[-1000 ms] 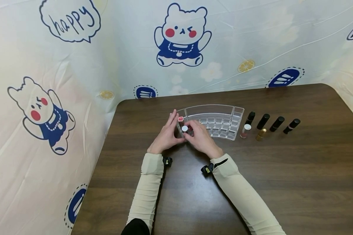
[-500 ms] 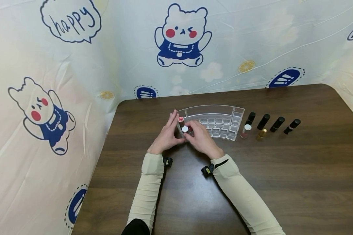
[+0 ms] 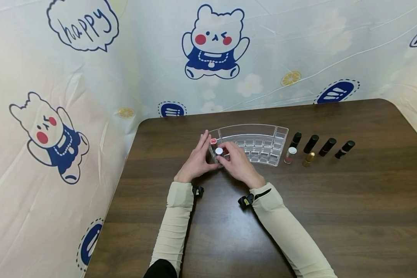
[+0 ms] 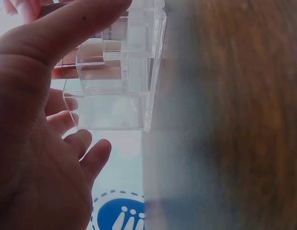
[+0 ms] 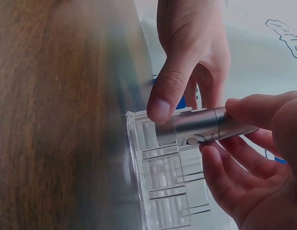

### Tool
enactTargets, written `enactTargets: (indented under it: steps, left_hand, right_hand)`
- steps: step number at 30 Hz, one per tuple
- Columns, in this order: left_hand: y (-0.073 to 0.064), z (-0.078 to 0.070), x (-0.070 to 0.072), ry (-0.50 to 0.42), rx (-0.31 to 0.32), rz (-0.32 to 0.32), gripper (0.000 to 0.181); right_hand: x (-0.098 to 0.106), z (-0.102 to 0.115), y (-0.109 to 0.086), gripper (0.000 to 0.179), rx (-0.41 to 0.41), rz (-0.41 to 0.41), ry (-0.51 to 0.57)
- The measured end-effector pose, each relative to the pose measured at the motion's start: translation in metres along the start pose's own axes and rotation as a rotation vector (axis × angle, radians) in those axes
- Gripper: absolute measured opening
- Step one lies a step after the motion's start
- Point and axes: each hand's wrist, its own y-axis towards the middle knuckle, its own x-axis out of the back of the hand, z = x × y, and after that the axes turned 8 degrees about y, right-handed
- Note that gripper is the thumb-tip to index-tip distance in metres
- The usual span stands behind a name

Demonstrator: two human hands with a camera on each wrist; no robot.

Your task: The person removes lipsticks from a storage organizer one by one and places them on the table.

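A clear plastic lipstick organizer [image 3: 281, 148] with rows of small compartments stands on the table. My left hand [image 3: 195, 161] grips its left end, the thumb at the front corner and the fingers along the side. Between thumb and fingers, my right hand [image 3: 240, 164] pinches a silver lipstick tube [image 5: 196, 127]. In the right wrist view the tube's lower end sits inside the front corner compartment, beside my left thumb [image 5: 160, 108]. Behind it, a lipstick with a reddish top [image 3: 213, 142] stands in the organizer. The left wrist view shows the organizer's clear end wall [image 4: 110, 112] against my left hand.
To the organizer's right stand several black tubes [image 3: 311, 143], a white-capped tube [image 3: 290, 154] and a gold tube [image 3: 308, 158]. The brown wooden table [image 3: 333, 216] ends at a printed curtain [image 3: 153, 58] at the back and left.
The silver lipstick tube's top has shifted very slightly back and right, with small movement in my right fingers. My left hand and the organizer stay in place.
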Motion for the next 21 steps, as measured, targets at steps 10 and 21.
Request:
enactTargets:
  steps: [10, 21]
  left_hand:
    - [0.0003, -0.0008, 0.0003, -0.011, 0.002, 0.001, 0.109]
    - [0.0013, 0.0011, -0.0009, -0.011, 0.005, 0.002, 0.109]
  right_hand:
    - [0.0045, 0.0041, -0.0002, 0.025, 0.033, -0.025, 0.026]
    - [0.0100, 0.0085, -0.0025, 0.025, 0.078, -0.047, 0.038]
